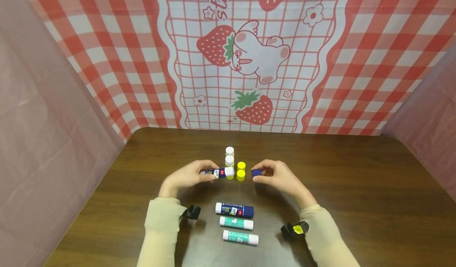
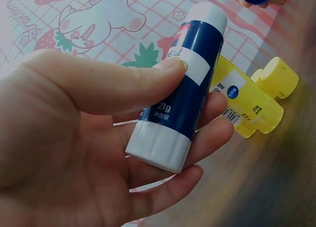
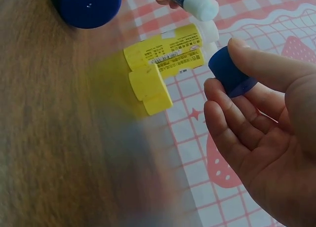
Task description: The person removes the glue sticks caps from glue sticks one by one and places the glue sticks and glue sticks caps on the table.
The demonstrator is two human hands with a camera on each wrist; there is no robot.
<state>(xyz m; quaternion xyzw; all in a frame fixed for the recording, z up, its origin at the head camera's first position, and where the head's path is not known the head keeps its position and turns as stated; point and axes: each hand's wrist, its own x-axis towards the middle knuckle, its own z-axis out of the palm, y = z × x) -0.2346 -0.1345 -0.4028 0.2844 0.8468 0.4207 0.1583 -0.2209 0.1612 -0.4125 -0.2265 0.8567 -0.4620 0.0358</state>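
Observation:
My left hand (image 1: 191,174) holds an uncapped navy glue stick (image 2: 190,84) between thumb and fingers, its white end pointing right in the head view. Across from it, my right hand (image 1: 279,177) pinches a dark blue cap (image 3: 230,73) between thumb and fingertips. Between the hands, two yellow glue sticks (image 3: 173,49) stand upright without caps, their white tops (image 1: 229,160) showing. Beside them on the table are two yellow caps (image 1: 241,175). The held glue stick overlaps the front yellow one in the head view.
Nearer me, a capped navy glue stick (image 1: 234,210) and two green-and-white glue sticks (image 1: 236,223) lie in a row on the brown wooden table (image 1: 356,180). A red-and-white strawberry cloth (image 1: 249,100) hangs behind the table's far edge.

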